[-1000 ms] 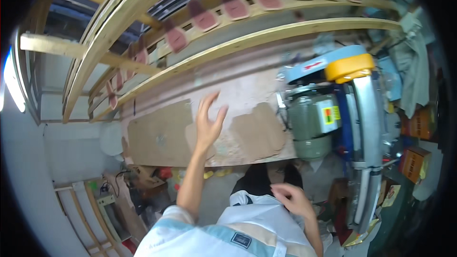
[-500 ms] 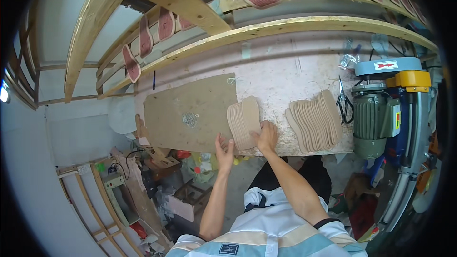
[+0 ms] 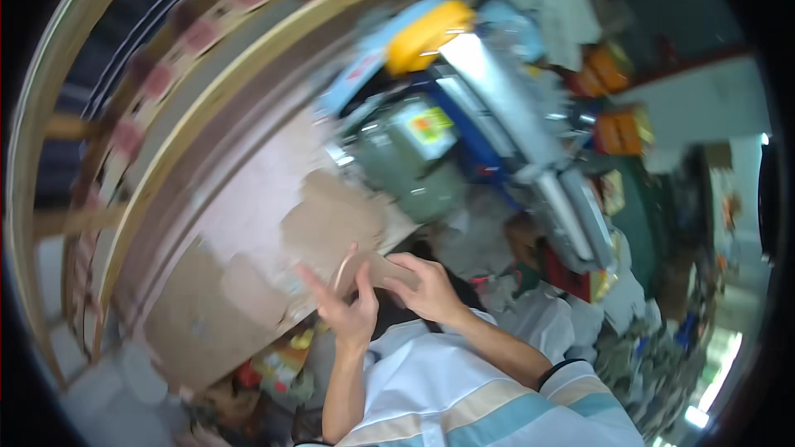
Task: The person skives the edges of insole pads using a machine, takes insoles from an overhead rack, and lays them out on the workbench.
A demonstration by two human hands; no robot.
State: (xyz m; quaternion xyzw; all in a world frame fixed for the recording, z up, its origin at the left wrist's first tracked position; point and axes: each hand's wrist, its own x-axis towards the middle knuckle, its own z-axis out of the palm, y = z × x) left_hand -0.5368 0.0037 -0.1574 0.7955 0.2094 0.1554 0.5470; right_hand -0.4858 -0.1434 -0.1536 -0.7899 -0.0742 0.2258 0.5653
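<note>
Between my hands, at the table's front edge, is a tan insole (image 3: 383,269), blurred by motion. My right hand (image 3: 429,290) grips one end of it, thumb on one face and fingers on the other. My left hand (image 3: 352,314) has its thumb against the other end, with the insole lying between thumb and fingers; some of its fingers are stretched out. Just beyond the hands lies a pile of tan insoles (image 3: 327,219), fanned on the table. Another pile of insoles (image 3: 252,288) lies to the left, at the edge of a brown sheet (image 3: 195,323).
A green motor (image 3: 406,157) with a blue and yellow belt cover (image 3: 431,29) and a metal column (image 3: 530,141) stands at the table's right end. A wooden rack (image 3: 195,91) with red insoles runs along the back. Bags and cloth heap (image 3: 571,331) at right.
My view has swung to the right. Both hands have left the pile on the table and now have one insole between them, close to my body.
</note>
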